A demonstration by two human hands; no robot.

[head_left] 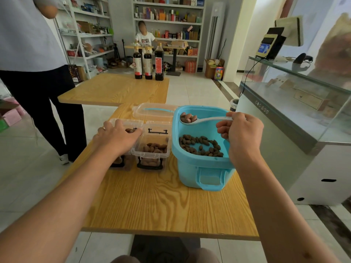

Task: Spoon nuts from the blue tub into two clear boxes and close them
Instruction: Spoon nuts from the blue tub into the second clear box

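Item one: a blue tub (pixel 201 168), stood at the right of my wooden table (pixel 152 202), its front handle toward me and a thin layer of brown nuts (pixel 201 146) lying across its bottom. Item two: a white spoon (pixel 201 120), loaded with a few nuts and held level over the far part of the tub; my right hand (pixel 241 133) gripped its handle, fingers curled round it. Item three: two clear boxes with black latches, side by side and touching, just left of the tub. The right-hand box (pixel 152 149) was open and held a heap of nuts. The left-hand box (pixel 121 147) also showed nuts through its wall, though most of it was hidden under my left hand (pixel 117 135), which rested on its top with fingers spread and fairly straight, gripping nothing that I could make out; whether its lid was on I could not tell. Item four: a clear lid (pixel 153 111), lying flat behind the boxes. Item five: a second wooden table (pixel 114 90) beyond mine, bearing three dark bottles (pixel 148 63) in a row. Item six: a person in dark trousers (pixel 47 103) standing to the left; another person seated by the shelves (pixel 169 21) at the back; a glass counter (pixel 296 103) to my right.
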